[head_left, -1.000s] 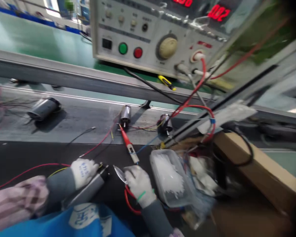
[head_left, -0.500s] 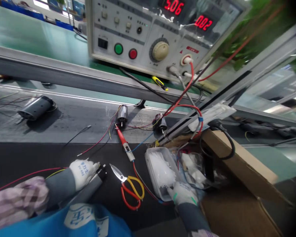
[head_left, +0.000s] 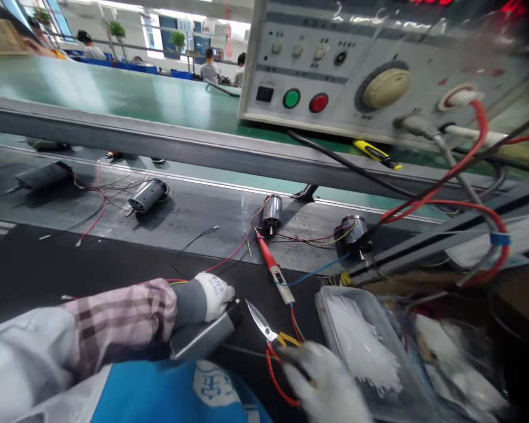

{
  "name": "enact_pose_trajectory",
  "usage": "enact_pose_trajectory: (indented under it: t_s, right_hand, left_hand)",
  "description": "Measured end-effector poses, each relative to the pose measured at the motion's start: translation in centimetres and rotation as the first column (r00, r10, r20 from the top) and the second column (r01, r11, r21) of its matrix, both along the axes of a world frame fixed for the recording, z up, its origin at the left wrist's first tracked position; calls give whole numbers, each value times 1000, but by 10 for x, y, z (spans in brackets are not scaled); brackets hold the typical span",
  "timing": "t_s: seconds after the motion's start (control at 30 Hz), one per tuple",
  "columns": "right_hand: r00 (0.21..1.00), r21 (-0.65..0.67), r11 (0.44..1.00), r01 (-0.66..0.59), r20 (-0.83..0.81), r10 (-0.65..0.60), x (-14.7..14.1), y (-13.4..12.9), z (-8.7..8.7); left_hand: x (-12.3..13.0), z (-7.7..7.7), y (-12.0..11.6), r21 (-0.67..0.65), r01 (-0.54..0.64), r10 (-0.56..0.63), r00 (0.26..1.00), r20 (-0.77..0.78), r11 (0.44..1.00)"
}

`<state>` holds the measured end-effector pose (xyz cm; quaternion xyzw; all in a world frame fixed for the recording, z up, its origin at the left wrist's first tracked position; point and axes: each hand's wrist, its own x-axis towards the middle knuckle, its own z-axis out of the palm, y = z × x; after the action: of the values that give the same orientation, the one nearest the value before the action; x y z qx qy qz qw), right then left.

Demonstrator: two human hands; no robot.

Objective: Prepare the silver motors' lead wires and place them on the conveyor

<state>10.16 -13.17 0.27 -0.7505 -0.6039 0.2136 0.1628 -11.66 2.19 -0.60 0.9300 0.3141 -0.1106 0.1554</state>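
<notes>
The left hand (head_left: 212,296), gloved, is closed on the end of a silver motor (head_left: 201,341) at lower centre, over the dark worktop (head_left: 92,264). The right hand (head_left: 326,382), also gloved, is blurred at the bottom edge; a thin dark wire (head_left: 242,351) runs toward it, but whether that hand grips the wire or stands open, I cannot tell. Scissors (head_left: 264,326) with red and yellow handles lie between the hands, just beside the silver motor, and a red-handled probe (head_left: 273,273) lies above them. A clear tray (head_left: 335,311) of white cable ties (head_left: 361,349) sits at lower right. Three wired motors (head_left: 147,195) lie on the belt (head_left: 203,202) across the middle. At upper right stands a tester (head_left: 335,70), with a yellow screwdriver (head_left: 376,154) below it.
</notes>
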Motion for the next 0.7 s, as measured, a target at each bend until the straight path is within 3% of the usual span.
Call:
enact_pose_trajectory:
  t_s: [0.03, 0.1, 0.2, 0.3, 0.4, 0.47, 0.57, 0.63, 0.7]
  right_hand:
    - [998, 8, 998, -56, 9, 56, -28, 14, -10]
    - [977, 19, 993, -113, 184, 108, -72, 41, -27]
    - [957, 48, 995, -89, 281, 72, -100, 64, -41]
    - [992, 84, 996, -25, 122, 15, -98, 67, -45]
    - [977, 52, 993, 104, -192, -92, -90, 64, -48]
    - [901, -5, 987, 163, -407, -151, -87, 64, -51]
    - [696, -86, 962, 258, -674, -247, -86, 66, -60]
    - [552, -143, 940, 310, -778, -301, -86, 67, -63]
    - [498, -136, 931, 339, -813, -300, -85, 66, -64]
  left_hand:
    - [1, -1, 0, -15, -11, 11, 1000, 1, 1000]
    - [0, -4, -4, -13, -16, 16, 1000, 20, 1000]
    - [-2, -9, -16, 58, -52, 49, 997, 53, 997]
    - [-2, -16, -27, 103, -151, 148, 988, 33, 983]
    - [-1, -24, -31, 31, -259, 256, 963, 83, 965]
    - [0, -28, -29, -66, -314, 321, 929, 187, 947]
    - [3, -33, -25, -244, -342, 414, 827, 382, 908]
    - [6, -33, -22, -355, -342, 476, 768, 429, 870]
    - [8, -32, -19, -395, -338, 495, 762, 418, 854]
